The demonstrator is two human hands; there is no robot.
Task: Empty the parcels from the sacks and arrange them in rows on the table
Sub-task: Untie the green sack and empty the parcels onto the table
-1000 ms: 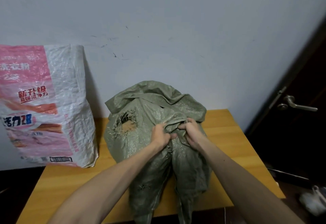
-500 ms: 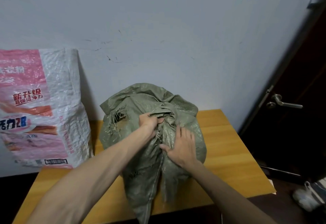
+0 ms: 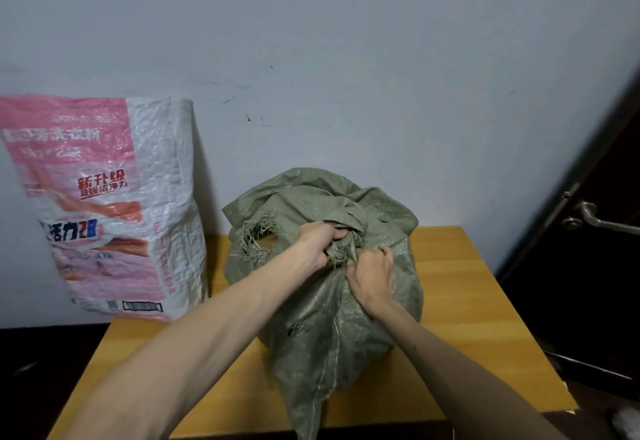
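Watching remotely, I saw a green woven sack (image 3: 332, 318) standing mid-way along a wooden counter (image 3: 478, 301), its loose end hanging over the near edge. The left hand (image 3: 315, 243) was clenched around the sack's twisted, frayed neck (image 3: 341, 252), and the right hand (image 3: 372, 275) pinched the same bunch of fabric from just below. I judged that both were working the closure loose so the parcels could come out. No parcels lay on the counter. A torn hole (image 3: 266, 237) showed something tan inside. A pink-and-white sack (image 3: 104, 214) leaned against the wall at far left, probably waiting its turn
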